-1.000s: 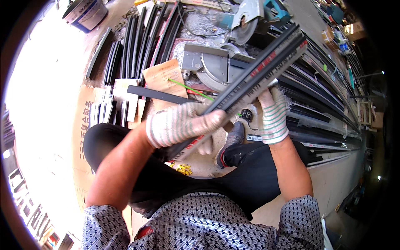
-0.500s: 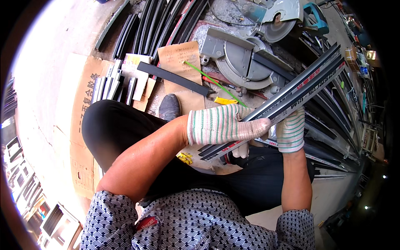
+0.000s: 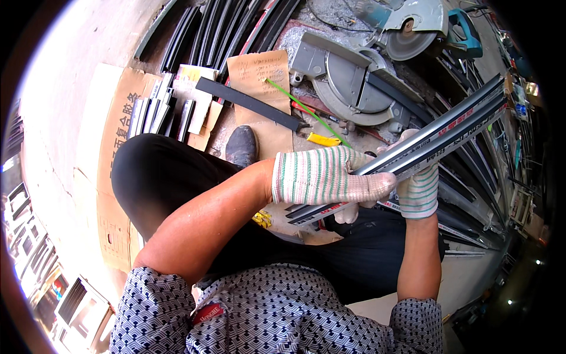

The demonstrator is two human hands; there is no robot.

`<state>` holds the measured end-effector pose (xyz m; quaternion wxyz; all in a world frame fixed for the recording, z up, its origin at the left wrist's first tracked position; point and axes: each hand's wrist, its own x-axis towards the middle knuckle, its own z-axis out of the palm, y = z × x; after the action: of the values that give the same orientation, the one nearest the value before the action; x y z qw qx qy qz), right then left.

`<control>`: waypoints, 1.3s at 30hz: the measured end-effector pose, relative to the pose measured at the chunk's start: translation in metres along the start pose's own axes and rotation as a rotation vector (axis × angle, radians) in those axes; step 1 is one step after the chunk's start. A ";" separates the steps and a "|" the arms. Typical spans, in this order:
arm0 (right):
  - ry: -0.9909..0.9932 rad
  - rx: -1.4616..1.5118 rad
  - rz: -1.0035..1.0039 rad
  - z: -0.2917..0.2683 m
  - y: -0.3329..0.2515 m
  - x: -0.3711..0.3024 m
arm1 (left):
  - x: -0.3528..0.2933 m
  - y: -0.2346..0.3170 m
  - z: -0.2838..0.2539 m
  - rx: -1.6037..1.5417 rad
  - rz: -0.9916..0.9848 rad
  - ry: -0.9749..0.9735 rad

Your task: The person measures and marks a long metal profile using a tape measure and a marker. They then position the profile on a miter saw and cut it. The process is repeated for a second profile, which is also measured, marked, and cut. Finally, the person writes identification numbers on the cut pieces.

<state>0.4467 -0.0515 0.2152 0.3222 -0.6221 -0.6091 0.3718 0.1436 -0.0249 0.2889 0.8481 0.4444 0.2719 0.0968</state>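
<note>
My left hand [image 3: 330, 177], in a white knit glove with green stripes, is closed around a bundle of long black-and-silver metal profile strips [image 3: 460, 123]. Its thumb lies across their top, and some fingertips show beneath. The strips slant from above my lap up to the right and bear red and white markings. My right hand [image 3: 420, 192], gloved the same way, holds them from below farther along; the strips cover most of its fingers.
Ahead stands a mitre saw [image 3: 354, 88] with a round blade. Cut profile pieces [image 3: 154, 112] lie on cardboard [image 3: 121, 194] at the left. A dark bar [image 3: 247, 103] rests over a written-on cardboard sheet [image 3: 259, 68], near a yellow-handled tool [image 3: 323, 140]. More long profiles are piled at the right.
Both hands and the strips have shifted slightly right, the strips' far end a little lower in view. The view itself has moved slightly. Both hands keep their grip.
</note>
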 end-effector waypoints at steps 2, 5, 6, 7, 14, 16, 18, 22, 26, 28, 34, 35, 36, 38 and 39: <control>-0.033 0.110 0.070 0.004 -0.007 0.003 | 0.001 -0.002 0.000 0.003 0.015 -0.006; -0.062 0.305 0.154 0.015 -0.025 0.005 | 0.001 -0.005 0.002 0.017 0.039 0.000; -0.058 0.390 0.168 0.021 -0.032 0.004 | 0.002 -0.009 0.003 0.020 0.048 0.010; -0.033 0.505 0.162 0.030 -0.044 0.001 | 0.003 -0.011 0.004 0.027 0.047 0.011; -0.100 0.831 0.394 0.034 -0.058 0.000 | 0.004 -0.014 0.005 0.052 0.068 -0.037; -0.126 0.717 0.380 0.036 -0.062 -0.003 | -0.002 -0.004 0.007 0.039 0.026 -0.031; -0.152 0.221 0.097 0.035 -0.055 -0.003 | -0.003 0.000 0.006 0.085 0.003 -0.028; -0.254 -0.387 -0.550 0.027 -0.014 -0.004 | -0.004 0.007 0.007 0.109 -0.017 -0.040; -0.244 0.089 0.017 0.033 -0.048 -0.004 | -0.004 0.007 0.006 0.112 0.005 -0.018; -0.178 0.535 0.365 0.041 -0.063 -0.005 | -0.003 0.006 0.006 0.103 0.031 0.000; 0.027 0.994 0.644 0.040 -0.014 0.004 | 0.002 0.001 0.003 0.133 0.009 0.030; 0.031 0.821 0.632 0.030 0.023 0.003 | 0.005 0.001 0.004 0.131 0.020 0.018; 0.025 0.654 0.618 0.026 0.064 0.004 | 0.006 0.000 0.005 0.128 0.027 0.015; 0.059 0.292 0.513 0.039 0.081 0.002 | 0.003 -0.001 0.003 0.165 0.023 0.030; 0.072 0.117 0.433 0.047 0.110 -0.001 | 0.002 0.001 0.002 0.204 0.020 0.032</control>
<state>0.4639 -0.0600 0.0969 0.2919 -0.7313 -0.4270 0.4445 0.1467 -0.0249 0.2899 0.7930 0.5296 0.2894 0.0839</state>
